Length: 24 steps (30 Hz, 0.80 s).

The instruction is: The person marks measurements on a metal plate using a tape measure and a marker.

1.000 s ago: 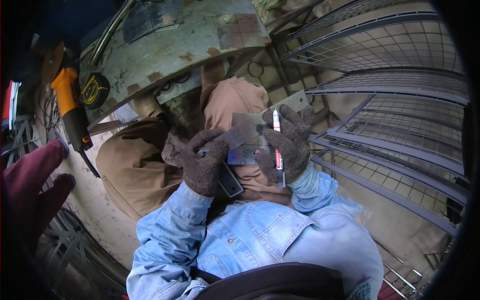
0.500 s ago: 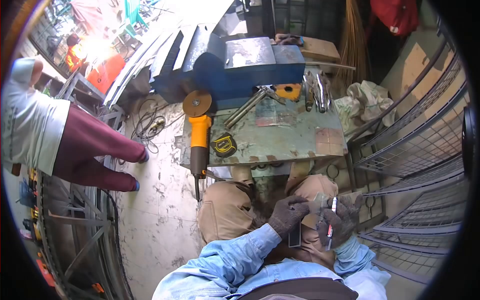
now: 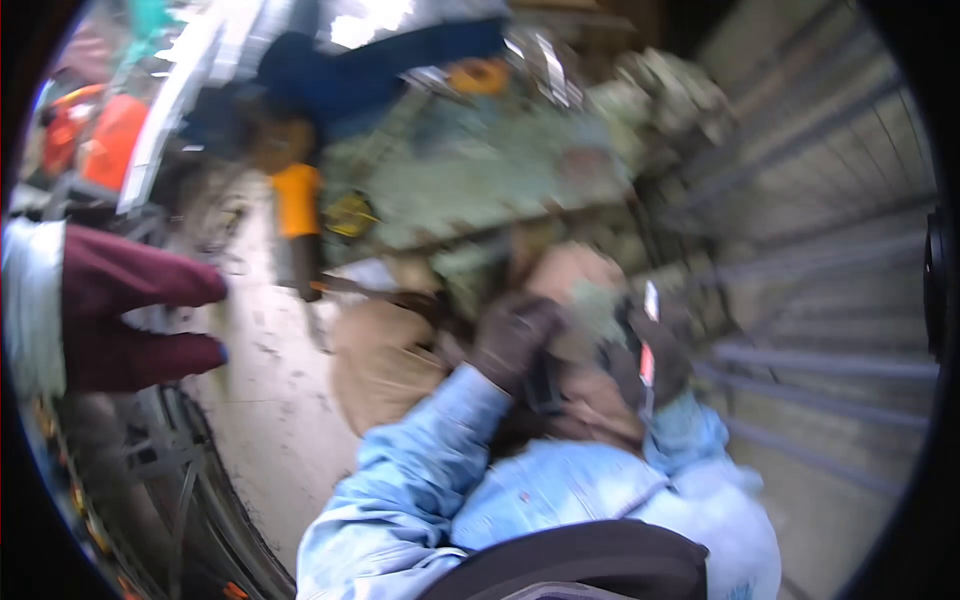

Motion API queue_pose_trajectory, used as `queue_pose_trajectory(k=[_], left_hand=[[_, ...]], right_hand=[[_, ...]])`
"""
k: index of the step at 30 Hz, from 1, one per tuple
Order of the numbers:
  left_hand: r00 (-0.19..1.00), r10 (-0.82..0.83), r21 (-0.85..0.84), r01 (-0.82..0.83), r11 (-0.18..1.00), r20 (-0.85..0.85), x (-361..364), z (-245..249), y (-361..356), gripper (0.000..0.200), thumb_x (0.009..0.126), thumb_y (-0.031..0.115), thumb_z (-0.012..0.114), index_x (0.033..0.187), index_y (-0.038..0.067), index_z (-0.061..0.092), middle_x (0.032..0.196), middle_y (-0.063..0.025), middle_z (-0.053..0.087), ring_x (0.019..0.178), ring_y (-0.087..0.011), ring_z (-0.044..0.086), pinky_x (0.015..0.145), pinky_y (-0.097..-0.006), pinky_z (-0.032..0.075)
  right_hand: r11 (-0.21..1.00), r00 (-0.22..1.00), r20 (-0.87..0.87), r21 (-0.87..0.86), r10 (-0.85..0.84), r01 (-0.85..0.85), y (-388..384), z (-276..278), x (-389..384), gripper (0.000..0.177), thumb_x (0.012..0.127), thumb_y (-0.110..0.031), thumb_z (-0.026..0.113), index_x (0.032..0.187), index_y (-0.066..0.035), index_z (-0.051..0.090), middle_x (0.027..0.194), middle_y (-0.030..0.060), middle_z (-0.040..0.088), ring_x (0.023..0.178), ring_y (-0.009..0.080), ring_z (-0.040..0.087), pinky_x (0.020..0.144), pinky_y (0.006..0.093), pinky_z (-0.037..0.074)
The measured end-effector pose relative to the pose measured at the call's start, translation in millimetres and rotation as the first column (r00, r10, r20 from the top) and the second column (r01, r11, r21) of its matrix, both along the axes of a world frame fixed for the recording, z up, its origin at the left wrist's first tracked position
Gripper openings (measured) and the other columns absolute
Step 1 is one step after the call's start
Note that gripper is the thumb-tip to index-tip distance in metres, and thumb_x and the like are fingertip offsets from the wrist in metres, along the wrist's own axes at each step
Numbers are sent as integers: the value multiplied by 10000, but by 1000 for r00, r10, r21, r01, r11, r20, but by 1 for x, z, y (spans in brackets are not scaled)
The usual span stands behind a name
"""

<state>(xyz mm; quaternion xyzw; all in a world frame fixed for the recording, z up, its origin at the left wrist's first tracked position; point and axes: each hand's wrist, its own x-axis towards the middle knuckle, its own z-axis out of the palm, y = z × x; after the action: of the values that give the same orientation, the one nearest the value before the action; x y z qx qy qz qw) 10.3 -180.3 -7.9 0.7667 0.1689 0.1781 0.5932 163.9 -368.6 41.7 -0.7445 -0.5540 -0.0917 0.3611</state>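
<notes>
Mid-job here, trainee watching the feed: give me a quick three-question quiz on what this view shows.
1. Choose one: the right hand holds A) a white-and-red marker B) a hammer C) a spanner.
2. True or false: the left hand is bare.
3. Fill in: the angle grinder at the edge of the workbench has an ____ body.
Key: 1 A. 2 false, it is gloved. 3 orange.
</notes>
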Motion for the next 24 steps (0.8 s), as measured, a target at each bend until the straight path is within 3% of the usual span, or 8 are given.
queue_pose_trajectory(k=[1, 2, 3, 4, 6, 11, 20, 24], left_hand=[[995, -67, 235, 48, 971, 74, 3, -7, 6, 228, 973, 199, 650, 1103, 17, 698, 970, -105, 695, 841, -243, 685, 752, -372, 573], [977, 133, -517, -202, 832, -168, 3, 5, -8, 240, 946, 164, 718, 1115, -5, 700, 926, -71, 712, 783, -163, 669, 695, -313, 560], [974, 165, -571, -226, 789, -158, 3, 1, -10, 260, 921, 134, 759, 1118, -26, 702, 916, -50, 719, 765, -111, 649, 668, -257, 537], [965, 163, -584, -254, 771, -205, 3, -2, -14, 258, 908, 123, 759, 1111, -27, 704, 942, -49, 720, 802, -112, 656, 704, -249, 536], [976, 144, -567, -213, 796, -163, 3, 3, -11, 284, 887, 120, 772, 1118, -29, 701, 952, -44, 721, 821, -106, 652, 728, -244, 531], [962, 173, -550, -263, 792, -210, 2, 5, -11, 271, 867, 151, 776, 1060, -30, 723, 931, -66, 729, 838, -119, 662, 758, -272, 540], [956, 163, -514, -269, 815, -243, 4, 11, -9, 337, 835, 174, 787, 1089, -34, 707, 911, -44, 706, 806, -108, 646, 734, -256, 529], [957, 152, -525, -264, 809, -248, 5, 14, -9, 320, 835, 192, 775, 1050, -36, 712, 883, -37, 697, 789, -106, 636, 716, -256, 519]], right_hand=[[999, 1000, 2, 33, -1, 1, 3, 4, 3, 415, 809, -238, 784, 1175, -74, 678, 1179, 200, 660, 1095, 398, 607, 1039, 591, 397], [997, 1000, 4, 74, -5, 5, 4, 6, 2, 402, 815, -221, 779, 1176, -75, 679, 1166, 188, 666, 1093, 384, 611, 1041, 581, 403], [997, 999, 42, 70, -29, 26, 9, 5, 5, 375, 817, -206, 772, 1159, -83, 683, 1137, 173, 670, 1086, 376, 613, 1061, 590, 388], [996, 997, 68, 76, -45, 39, 6, 3, 3, 348, 818, -191, 765, 1142, -91, 687, 1109, 158, 673, 1080, 369, 615, 1082, 599, 372], [977, 993, 29, -179, -113, 117, 4, 5, -6, 341, 811, -191, 765, 1133, -110, 683, 1110, 146, 656, 1109, 371, 609, 1125, 642, 315], [988, 992, 63, -110, -106, 112, 3, -14, -6, 337, 811, -219, 752, 1129, -137, 682, 1160, 142, 625, 1166, 387, 580, 1172, 714, 213], [972, 989, 113, -203, -94, 116, 8, -10, -4, 189, 884, -237, 720, 1013, -110, 664, 1146, 130, 668, 1155, 370, 615, 1192, 699, 204], [984, 993, 86, -151, -80, 92, 7, -13, -3, 162, 883, -220, 720, 991, -109, 672, 1140, 125, 675, 1154, 365, 620, 1184, 703, 223]])
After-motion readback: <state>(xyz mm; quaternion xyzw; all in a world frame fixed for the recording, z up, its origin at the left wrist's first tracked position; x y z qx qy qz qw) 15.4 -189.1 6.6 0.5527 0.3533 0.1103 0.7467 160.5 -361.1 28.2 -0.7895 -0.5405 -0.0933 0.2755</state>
